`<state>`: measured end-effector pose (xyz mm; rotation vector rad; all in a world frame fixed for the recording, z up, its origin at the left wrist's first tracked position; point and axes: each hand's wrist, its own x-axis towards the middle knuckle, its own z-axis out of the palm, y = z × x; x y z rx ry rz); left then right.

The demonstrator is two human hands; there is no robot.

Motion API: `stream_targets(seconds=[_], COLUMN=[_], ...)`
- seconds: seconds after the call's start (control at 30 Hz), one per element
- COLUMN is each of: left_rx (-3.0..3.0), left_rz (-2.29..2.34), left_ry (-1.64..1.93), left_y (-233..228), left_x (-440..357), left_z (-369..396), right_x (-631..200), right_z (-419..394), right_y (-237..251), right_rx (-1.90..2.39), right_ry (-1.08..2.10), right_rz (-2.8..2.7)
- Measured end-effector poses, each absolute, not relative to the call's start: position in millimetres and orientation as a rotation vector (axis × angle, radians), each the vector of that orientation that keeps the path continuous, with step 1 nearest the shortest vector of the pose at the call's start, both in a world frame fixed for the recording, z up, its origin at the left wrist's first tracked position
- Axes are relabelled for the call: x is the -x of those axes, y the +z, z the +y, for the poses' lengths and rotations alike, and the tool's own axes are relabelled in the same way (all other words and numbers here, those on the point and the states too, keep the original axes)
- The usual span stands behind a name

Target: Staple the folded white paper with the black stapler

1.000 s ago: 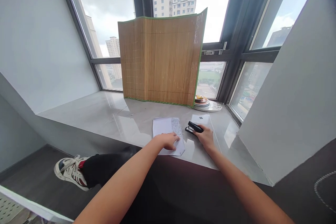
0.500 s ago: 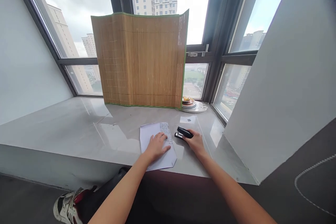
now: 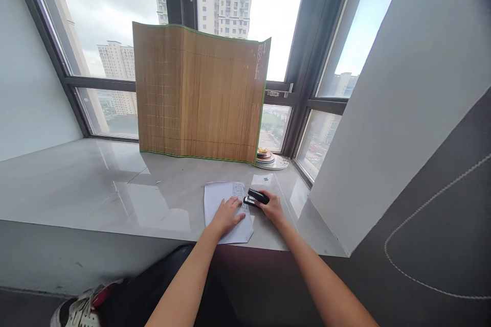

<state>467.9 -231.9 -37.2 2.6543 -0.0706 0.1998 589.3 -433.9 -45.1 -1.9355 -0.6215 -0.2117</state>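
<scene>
White paper sheets [image 3: 215, 196] lie on the window sill near its front edge, with a printed or written strip along their upper right. My left hand [image 3: 227, 215] rests flat on the paper, fingers spread. In my right hand [image 3: 273, 206] is a black stapler [image 3: 256, 197], gripped at its rear end. The stapler's front end is at the right edge of the paper, close to the written strip; whether the sheet is between its jaws I cannot tell. Small dark staple strips [image 3: 266, 179] lie on the sill behind the stapler.
A bamboo mat [image 3: 203, 97] with green edging stands upright against the window. Behind its lower right corner sit stacked plates [image 3: 270, 160]. The tiled sill [image 3: 92, 184] stretches to the left, and a slanted white wall [image 3: 368, 127] bounds it on the right.
My right hand has moved left with the stapler, bringing its front to the paper's right edge. My left hand stays on the paper. The camera view has tilted and shifted slightly.
</scene>
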Motion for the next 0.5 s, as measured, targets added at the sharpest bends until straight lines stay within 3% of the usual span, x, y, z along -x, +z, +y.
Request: stream_targets(seconds=[0.5], left_rx=[-2.570], left_rz=[-0.021], left_ry=[0.329], left_y=[-35.4], left_x=[-459.2], left_z=[-229.2], right_x=[-591.1], right_z=[-432.7], right_y=[-45.4], right_rx=[1.828], right_ry=[-0.220], right_rz=[-0.616])
